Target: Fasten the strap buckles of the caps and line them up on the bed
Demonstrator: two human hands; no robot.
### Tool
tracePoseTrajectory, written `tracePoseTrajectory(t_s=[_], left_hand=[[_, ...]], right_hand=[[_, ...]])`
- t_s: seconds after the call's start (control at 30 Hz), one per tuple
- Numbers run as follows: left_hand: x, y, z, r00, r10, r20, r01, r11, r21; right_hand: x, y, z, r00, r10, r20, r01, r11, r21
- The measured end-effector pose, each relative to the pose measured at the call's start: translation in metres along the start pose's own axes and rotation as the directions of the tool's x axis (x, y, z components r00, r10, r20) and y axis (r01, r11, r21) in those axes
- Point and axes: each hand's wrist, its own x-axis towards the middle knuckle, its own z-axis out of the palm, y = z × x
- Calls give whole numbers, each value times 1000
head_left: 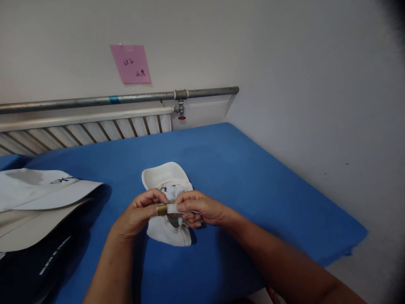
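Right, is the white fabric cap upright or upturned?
Upturned: the white fabric cap shows its inside and the underside of its brim.

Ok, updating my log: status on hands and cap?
Left hand on buckle, right hand pinching strap. Cap brim facing away. Other caps off left, clear.

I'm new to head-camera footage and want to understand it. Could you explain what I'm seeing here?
There is no machine here: a person works bare-handed. The single picture comes from a camera worn on that person's head, looking forward and down, so the arms enter from below. The left hand holds a brass-coloured clasp; the right hand pinches the pale strap beside it. Both belong to a white cap, its brim pointing away from the wearer, over a blue surface. At the picture's left lie more caps. Behind are a radiator and a pink note on the wall.
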Motion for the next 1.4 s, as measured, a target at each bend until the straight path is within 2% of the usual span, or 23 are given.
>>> tracePoseTrajectory(t_s=[0.43,0.53,0.7,0.8,0.9,1.0,1.2,1.4], left_hand=[[3,-1,5,999,4,-33,-5,999,-38],[4,0,7,999,-12,-46,10,999,-51],[3,3,11,990,-9,-141,7,1000,-16],[2,4,11,986,-6,-165,7,1000,5],[3,4,12,984,-16,-177,19,1000,13],[4,2,11,991,-5,-131,3,1000,-10],[4,1,8,993,91,74,-86,994,-65],[2,1,3,985,151,84,-146,987,-61]], right_hand=[[5,4,-4,996,56,75,-63,994,86],[4,2,0,999,42,31,-44,998,50],[3,2,7,987,-63,-147,48,993,-106],[4,3,9,975,-139,-176,103,975,-198],[5,5,10,966,-176,-192,134,968,-214],[6,7,11,970,-154,-188,123,978,-167],[6,8,14,983,-126,-134,114,989,-95],[5,7,16,981,-149,-126,142,988,-63]])
